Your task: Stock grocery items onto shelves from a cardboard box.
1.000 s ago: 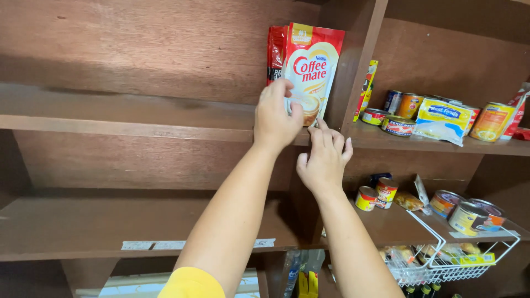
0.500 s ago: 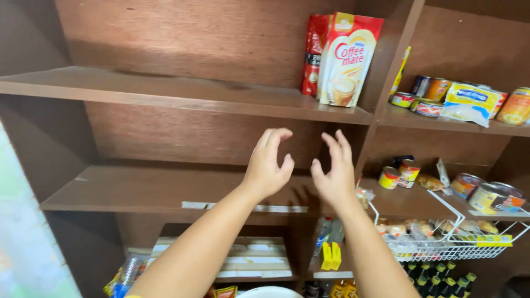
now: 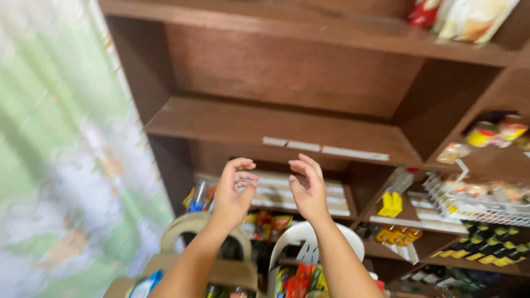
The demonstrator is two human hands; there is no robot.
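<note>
Hands, head view: I log my left hand (image 3: 232, 193) and right hand (image 3: 308, 190) raised side by side, apart, palms facing, fingers loosely curled and gripping nothing. They hang before the brown wooden shelf (image 3: 265, 124). Below them: white plastic chair back (image 3: 309, 243), blurred coloured packets (image 3: 295, 281). Wire rack (image 3: 475, 201) at right.

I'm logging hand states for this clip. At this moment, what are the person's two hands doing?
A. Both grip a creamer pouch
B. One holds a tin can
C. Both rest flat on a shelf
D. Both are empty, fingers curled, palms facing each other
D: the left hand and right hand hang in the air before the brown shelf, holding nothing.
</note>
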